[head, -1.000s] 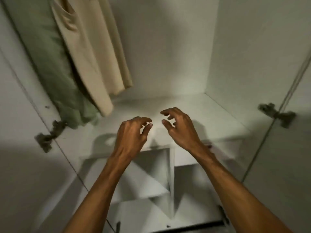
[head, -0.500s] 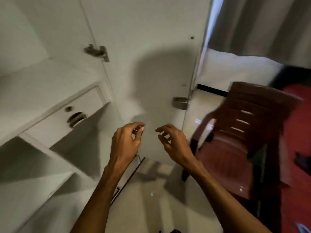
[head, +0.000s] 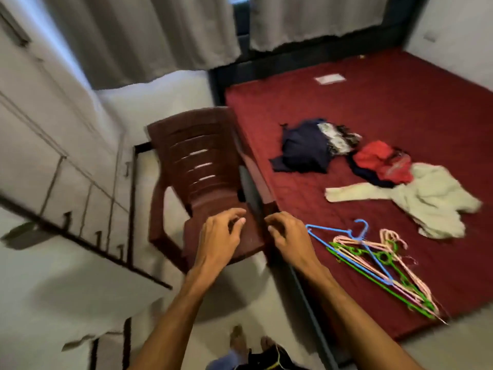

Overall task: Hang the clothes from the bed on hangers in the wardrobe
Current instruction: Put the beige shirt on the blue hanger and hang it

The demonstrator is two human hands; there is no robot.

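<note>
Empty grips, both of them: the left hand and right hand hang side by side in front of the person, fingers loosely curled, nothing between them. Under the left hand is the seat of a brown chair; under the right is the near edge of the bed. Neither hand seems to touch anything.

At 4 o'clock from the right hand, near it, the hangers lie in a tangle on the red bed cover, pink and green with 1 blue hanger on top. At 1 to 2 o'clock and farther off are the clothes in 3 heaps: a dark blue heap, a red heap just beside it, and a pale shirt touching the red one, 1 sleeve stretched toward the chair.

At 9 o'clock stand white doors; at 12 o'clock, grey curtains. Bare feet show at 6 o'clock on the floor.

By my reading this is the fetching step: 3 garments are left unhung. The next move calls for a reach to 4 o'clock to lift a hanger, the blue one being the easiest to free, then to 2 o'clock for a garment, most likely the pale shirt, which lies nearest.
</note>
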